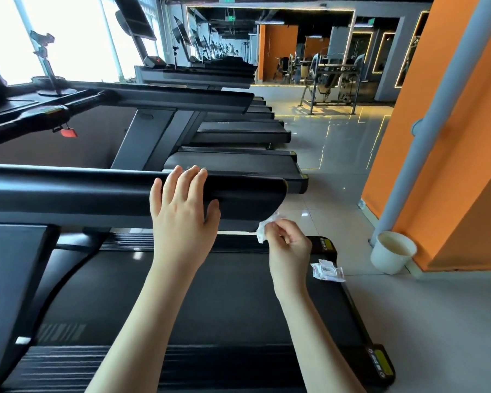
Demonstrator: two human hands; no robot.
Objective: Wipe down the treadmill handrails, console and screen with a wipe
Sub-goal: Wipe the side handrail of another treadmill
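A thick black treadmill handrail (82, 191) runs across the view from the left to its rounded end near the middle right. My left hand (182, 214) grips it close to that end, fingers over the top and thumb underneath. My right hand (288, 242) pinches a crumpled white wipe (265, 228) and holds it against the underside of the rail's end. The black running belt (210, 293) lies below both arms. The console and screen of this treadmill are out of view to the left.
A white wipe packet (328, 272) lies on the treadmill's right side rail. A white bucket (391, 252) stands on the floor by the orange wall (451, 165). A row of more treadmills (233, 131) stretches away behind, with a red safety clip (68, 133) hanging at left.
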